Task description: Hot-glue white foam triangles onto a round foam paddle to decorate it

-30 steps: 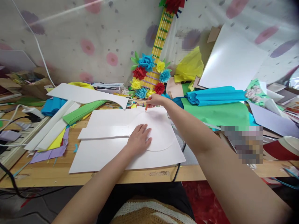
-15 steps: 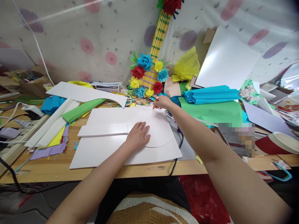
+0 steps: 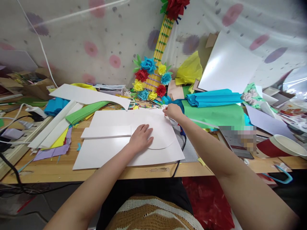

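My left hand (image 3: pixel 142 137) lies flat, fingers spread, on a white guitar-shaped foam cutout (image 3: pixel 158 131). The cutout rests on a large white foam board (image 3: pixel 100 156) on the wooden table (image 3: pixel 59 174). My right hand (image 3: pixel 173 111) is closed around a thin pen, its tip touching the cutout's far right edge. Most of the pen is hidden in the fingers.
A paper guitar with coloured paper flowers (image 3: pixel 152 76) leans on the wall behind. Blue crepe rolls (image 3: pixel 213 97), green paper (image 3: pixel 216 115) and a white sheet (image 3: pixel 227 67) lie right; white foam strips (image 3: pixel 55 126) and cables left. A red-and-white cup (image 3: pixel 280 147) lies at the right edge.
My right hand has moved rightward along the cutout's far edge with the pen. My left hand has stayed pressing on the cutout.
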A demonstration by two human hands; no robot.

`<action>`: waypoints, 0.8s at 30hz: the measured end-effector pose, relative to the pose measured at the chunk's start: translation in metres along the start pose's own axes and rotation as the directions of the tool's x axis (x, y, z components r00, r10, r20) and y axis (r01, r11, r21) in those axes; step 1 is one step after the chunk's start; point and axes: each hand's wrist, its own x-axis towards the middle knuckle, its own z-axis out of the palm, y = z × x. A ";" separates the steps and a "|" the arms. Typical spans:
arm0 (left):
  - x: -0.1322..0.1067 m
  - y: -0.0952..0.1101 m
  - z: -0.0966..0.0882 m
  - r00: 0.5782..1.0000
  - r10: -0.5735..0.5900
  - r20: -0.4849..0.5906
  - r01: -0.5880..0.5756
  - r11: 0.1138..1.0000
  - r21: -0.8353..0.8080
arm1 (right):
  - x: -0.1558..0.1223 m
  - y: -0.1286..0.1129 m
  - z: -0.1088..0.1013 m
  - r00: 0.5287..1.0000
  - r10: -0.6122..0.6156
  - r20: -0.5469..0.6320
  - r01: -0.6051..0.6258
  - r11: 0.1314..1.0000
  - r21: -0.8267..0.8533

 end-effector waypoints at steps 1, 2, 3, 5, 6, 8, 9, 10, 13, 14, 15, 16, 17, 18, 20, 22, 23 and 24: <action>0.000 0.000 0.001 1.000 0.002 -0.003 -0.002 1.000 0.004 | -0.001 0.001 0.000 1.000 0.007 -0.003 -0.007 1.000 -0.004; 0.000 -0.001 0.001 1.000 0.001 -0.002 -0.001 1.000 0.009 | -0.002 0.003 0.000 1.000 0.013 -0.002 -0.013 1.000 -0.007; 0.000 -0.001 0.002 1.000 0.000 0.000 0.000 1.000 0.014 | -0.003 0.004 -0.001 1.000 0.019 0.004 -0.019 1.000 -0.006; 0.000 -0.001 0.003 1.000 -0.002 0.004 0.002 1.000 0.023 | -0.006 0.007 -0.003 0.999 0.032 0.019 -0.032 0.999 0.003; 0.000 -0.001 0.003 1.000 -0.002 0.005 0.002 1.000 0.026 | -0.007 0.008 -0.004 0.999 0.036 0.026 -0.036 0.999 0.008; 0.000 -0.001 0.002 1.000 -0.002 0.009 0.001 1.000 0.031 | -0.008 0.011 -0.005 0.999 0.035 0.032 -0.035 0.999 0.013; 0.000 -0.001 0.002 1.000 -0.001 0.013 0.001 1.000 0.031 | -0.008 0.013 -0.005 0.999 0.030 0.032 -0.030 1.000 0.009; 0.000 -0.001 0.001 1.000 0.000 0.016 0.000 1.000 0.030 | -0.008 0.014 -0.005 0.999 0.024 0.032 -0.024 1.000 0.000; 0.000 -0.001 0.001 1.000 -0.001 0.025 0.001 1.000 0.023 | -0.008 0.016 -0.006 0.999 0.028 0.038 -0.027 0.999 -0.035; 0.000 -0.001 0.001 1.000 -0.002 0.027 0.002 1.000 0.021 | -0.008 0.016 -0.006 0.999 0.034 0.029 -0.033 0.999 -0.041; 0.000 -0.001 0.001 1.000 -0.004 0.029 0.003 1.000 0.020 | -0.009 0.016 -0.007 0.999 0.037 0.008 -0.037 0.999 -0.040; 0.000 -0.001 0.001 1.000 -0.005 0.030 0.005 1.000 0.021 | -0.010 0.016 -0.007 0.999 0.034 -0.024 -0.035 0.999 -0.028; -0.001 -0.001 0.001 1.000 -0.006 0.031 0.006 1.000 0.022 | -0.011 0.015 -0.008 0.998 0.026 -0.065 -0.027 1.000 -0.008; -0.001 -0.001 0.001 0.999 -0.006 0.031 0.005 1.000 0.022 | -0.012 0.014 -0.008 0.994 0.015 -0.107 -0.013 1.000 0.020; -0.001 -0.001 0.000 0.999 -0.008 0.033 0.007 1.000 0.022 | -0.013 0.013 -0.006 0.984 -0.002 -0.178 0.022 0.994 0.107; -0.001 -0.001 -0.001 0.999 -0.007 0.039 0.006 1.000 0.020 | -0.011 0.013 0.000 0.981 -0.011 -0.194 0.062 0.964 0.259; -0.001 -0.001 -0.001 0.999 -0.006 0.045 0.005 1.000 0.021 | -0.008 0.013 0.005 0.983 -0.011 -0.184 0.080 0.926 0.370; -0.001 -0.001 -0.001 0.999 -0.005 0.053 0.004 1.000 0.023 | -0.006 0.014 0.010 0.986 -0.008 -0.165 0.090 0.865 0.493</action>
